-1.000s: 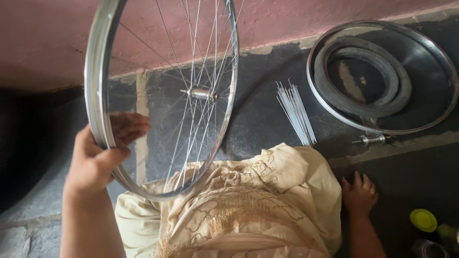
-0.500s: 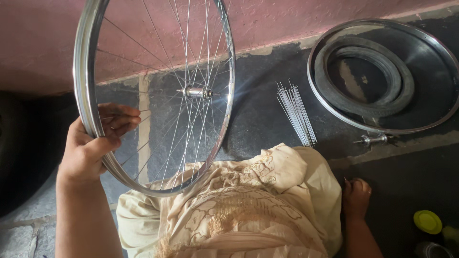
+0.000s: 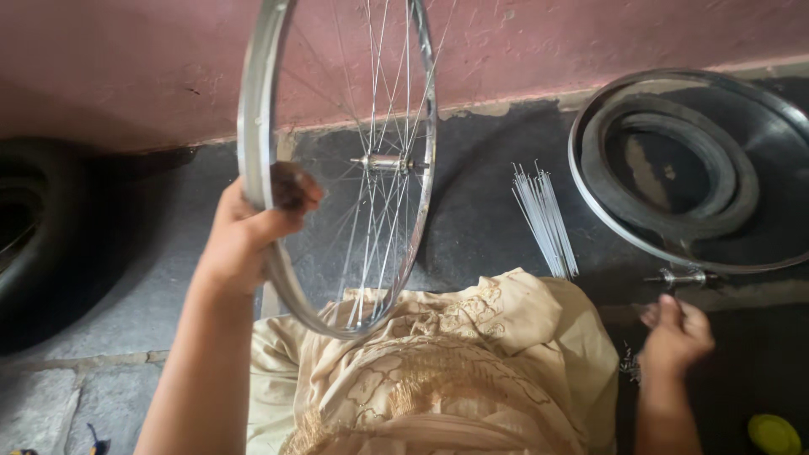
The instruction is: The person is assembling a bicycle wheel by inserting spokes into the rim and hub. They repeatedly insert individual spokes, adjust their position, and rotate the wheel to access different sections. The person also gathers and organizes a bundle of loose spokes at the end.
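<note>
A spoked bicycle wheel (image 3: 337, 160) was held upright by the left hand (image 3: 244, 236), whose fingers (image 3: 291, 187) were clamped around the silver rim low on its left side, the thumb pressed over the outer edge. Held so, the wheel stood edge-on before the face, its lowest arc resting against the cream embroidered garment (image 3: 438, 371) just below the fingers, which appeared to steady it. The hub (image 3: 383, 163) lay to the right of the fingers and slightly above them, with the spokes fanning between.

The right hand (image 3: 678, 337) was lowered to the floor (image 3: 480, 211), its fingers loosely curled and apart, nothing clasped in them. A loose hub axle (image 3: 681, 276) lay just beyond the fingertips, not touched. A bundle of loose spokes (image 3: 546, 219) lay further left of those fingers, fanned out within reach. A second rim (image 3: 590, 202) lay flat beyond, a black tyre (image 3: 666, 168) coiled inside it. A yellow lid (image 3: 773, 434) lay near the wrist. Another tyre (image 3: 34, 244) leaned well left of the left-hand fingers.
</note>
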Action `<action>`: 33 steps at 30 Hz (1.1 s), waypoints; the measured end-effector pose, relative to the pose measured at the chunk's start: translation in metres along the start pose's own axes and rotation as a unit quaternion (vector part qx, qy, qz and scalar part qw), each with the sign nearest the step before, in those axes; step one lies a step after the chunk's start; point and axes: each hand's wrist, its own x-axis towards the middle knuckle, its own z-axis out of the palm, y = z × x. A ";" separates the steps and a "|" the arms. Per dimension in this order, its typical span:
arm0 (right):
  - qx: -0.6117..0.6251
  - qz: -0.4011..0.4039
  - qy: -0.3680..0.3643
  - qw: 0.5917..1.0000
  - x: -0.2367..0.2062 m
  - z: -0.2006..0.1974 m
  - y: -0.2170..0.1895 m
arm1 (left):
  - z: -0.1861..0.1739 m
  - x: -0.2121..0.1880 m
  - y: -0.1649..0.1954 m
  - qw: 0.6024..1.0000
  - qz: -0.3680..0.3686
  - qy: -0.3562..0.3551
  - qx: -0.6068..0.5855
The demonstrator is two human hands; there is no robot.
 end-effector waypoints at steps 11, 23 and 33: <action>0.119 0.164 -0.390 0.898 -0.124 0.091 -0.140 | 0.153 0.022 -0.034 0.997 0.012 0.079 0.011; 0.157 -0.171 -0.579 0.782 -0.141 0.112 -0.193 | 0.126 0.022 -0.067 0.947 0.196 -0.244 0.069; 0.187 -0.153 -0.618 0.748 -0.148 0.112 -0.189 | 0.138 0.047 -0.107 0.949 0.106 -0.251 -0.161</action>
